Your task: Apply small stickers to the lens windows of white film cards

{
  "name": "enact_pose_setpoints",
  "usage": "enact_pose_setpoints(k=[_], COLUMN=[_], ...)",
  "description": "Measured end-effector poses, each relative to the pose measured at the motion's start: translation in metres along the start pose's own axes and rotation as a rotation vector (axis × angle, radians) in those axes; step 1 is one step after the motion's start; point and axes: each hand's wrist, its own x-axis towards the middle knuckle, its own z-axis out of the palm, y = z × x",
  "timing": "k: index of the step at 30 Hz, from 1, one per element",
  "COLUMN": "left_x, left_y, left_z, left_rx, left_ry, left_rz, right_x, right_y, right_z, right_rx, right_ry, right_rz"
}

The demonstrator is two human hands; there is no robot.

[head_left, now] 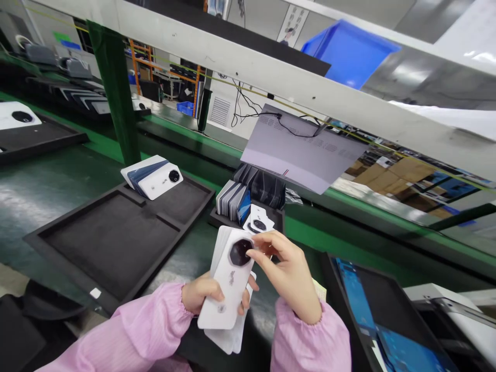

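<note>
My left hand (pixel 203 295) grips a stack of white phone back covers (pixel 229 287), each with a dark round camera patch near the top. My right hand (pixel 289 271) has its fingers curled and pinched at the top edge of the front cover, next to the camera patch. Both sleeves are pink. Just behind the stack, a small black box (pixel 271 213) holds more covers standing on edge, with loose white ones lying in front of it.
A large black foam tray (pixel 116 243) lies at the left, with a few white and blue covers (pixel 153 177) at its far corner. A green post (pixel 116 95) rises behind it. A blue-screened device (pixel 391 320) sits at the right. A blue bin (pixel 349 51) rests on the shelf above.
</note>
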Motion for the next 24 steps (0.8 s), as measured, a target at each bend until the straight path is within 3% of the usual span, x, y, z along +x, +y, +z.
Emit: enact_pose_setpoints(k=[5, 12, 18, 21, 24], left_x=[0.000, 0.003, 0.004, 0.003, 0.002], left_y=[-0.002, 0.000, -0.004, -0.005, -0.003], left_z=[-0.002, -0.003, 0.000, 0.002, 0.005], left_rx=[0.158, 0.298, 0.161, -0.007, -0.151], left_ry=[0.055, 0.047, 0.076, 0.049, -0.007], left_rz=[-0.041, -0.093, -0.119, -0.098, -0.087], right_x=[0.004, 0.001, -0.009, -0.024, -0.037], right_y=[0.012, 0.017, 0.007, -0.009, -0.024], right_z=[0.009, -0.007, -0.009, -0.011, -0.021], right_rx=[0.030, 0.022, -0.174, -0.273, -0.194], right_ry=[0.010, -0.083, -0.129, -0.278, -0.498], right_rz=[0.055, 0.063, -0.033, -0.162, -0.313])
